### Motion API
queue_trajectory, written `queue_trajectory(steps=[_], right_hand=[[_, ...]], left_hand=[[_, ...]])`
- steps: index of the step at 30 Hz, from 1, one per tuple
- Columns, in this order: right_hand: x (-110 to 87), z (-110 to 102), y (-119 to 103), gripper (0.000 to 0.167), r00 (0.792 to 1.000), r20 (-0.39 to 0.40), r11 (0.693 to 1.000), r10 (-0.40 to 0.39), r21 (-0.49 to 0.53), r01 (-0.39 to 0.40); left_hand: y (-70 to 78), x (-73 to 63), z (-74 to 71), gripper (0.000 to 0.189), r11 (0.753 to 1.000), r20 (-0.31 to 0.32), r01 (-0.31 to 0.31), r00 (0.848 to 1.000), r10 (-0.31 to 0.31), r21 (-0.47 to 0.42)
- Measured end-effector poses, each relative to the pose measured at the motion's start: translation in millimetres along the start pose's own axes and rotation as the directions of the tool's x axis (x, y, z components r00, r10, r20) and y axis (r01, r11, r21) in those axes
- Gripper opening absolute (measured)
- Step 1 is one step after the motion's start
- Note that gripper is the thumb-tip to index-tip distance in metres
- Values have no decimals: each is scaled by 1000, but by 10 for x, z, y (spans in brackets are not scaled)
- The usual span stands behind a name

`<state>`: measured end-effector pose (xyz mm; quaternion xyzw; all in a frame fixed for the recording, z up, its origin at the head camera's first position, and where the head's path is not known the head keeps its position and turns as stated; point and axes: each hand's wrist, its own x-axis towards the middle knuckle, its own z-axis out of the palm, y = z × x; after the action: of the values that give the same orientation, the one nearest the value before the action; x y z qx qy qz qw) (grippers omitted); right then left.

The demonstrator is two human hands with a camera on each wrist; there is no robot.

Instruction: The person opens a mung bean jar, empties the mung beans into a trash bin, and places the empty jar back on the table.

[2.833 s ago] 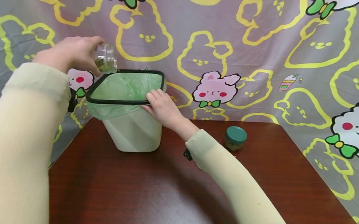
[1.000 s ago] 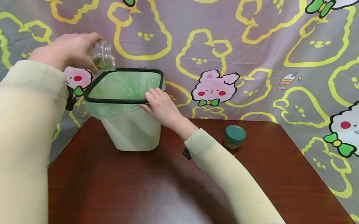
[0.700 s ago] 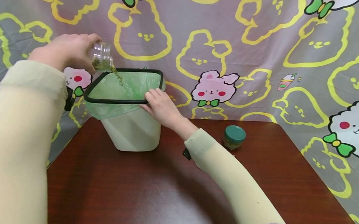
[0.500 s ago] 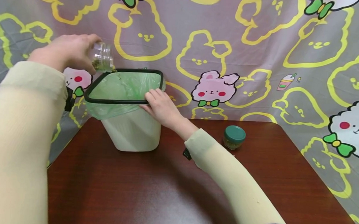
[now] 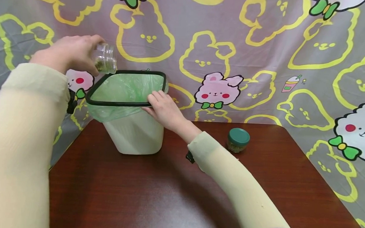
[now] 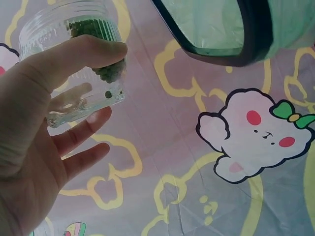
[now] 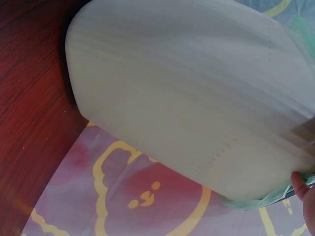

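In the head view my left hand (image 5: 71, 53) grips a clear glass jar (image 5: 107, 59) on its side, the mouth over the back left corner of a trash can (image 5: 136, 136). The left wrist view shows the thumb across the glass and green granules (image 6: 110, 71) gathered along one side of the jar. A black rim (image 5: 119, 104) holds a pale green bag (image 5: 101, 113) folded over the can's top. At the front right corner my right hand (image 5: 167, 110) holds this rim, fingers over the top and thumb below. Its thumb (image 7: 299, 184) presses the bag's edge in the right wrist view.
A second, squat jar with a dark green lid (image 5: 239, 136) stands at the back right of the brown table (image 5: 152, 193); a tiny pale speck lies near it. Behind the table hangs a patterned curtain (image 5: 178, 50).
Granules streamed from the jar's mouth into the bag a moment ago; no stream shows now. The left hand and jar shifted slightly right. The right hand kept its place on the rim.
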<state>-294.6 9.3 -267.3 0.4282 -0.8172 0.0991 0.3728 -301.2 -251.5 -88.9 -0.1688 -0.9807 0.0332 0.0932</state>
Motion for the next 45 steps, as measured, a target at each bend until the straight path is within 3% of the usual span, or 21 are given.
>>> queue_trajectory(steps=[8,15,29,45], right_hand=[[-18,-10,-8,29,1000,8,1000,7,7,-7],[-18,-24,-7,30,1000,3,1000,8,6,-8],[-8,-41,-24,29,1000,9,1000,8,17,-8],[-47,-104,-50,28,1000,19,1000,2,22,-2]], left_hand=[[25,11,22,100,1000,17,8,1000,-8,-10],[60,0,-3,97,1000,-25,-10,1000,10,2],[72,-20,-35,95,1000,-35,-1,999,1,-7],[138,-124,-57,96,1000,-47,-10,999,11,7]])
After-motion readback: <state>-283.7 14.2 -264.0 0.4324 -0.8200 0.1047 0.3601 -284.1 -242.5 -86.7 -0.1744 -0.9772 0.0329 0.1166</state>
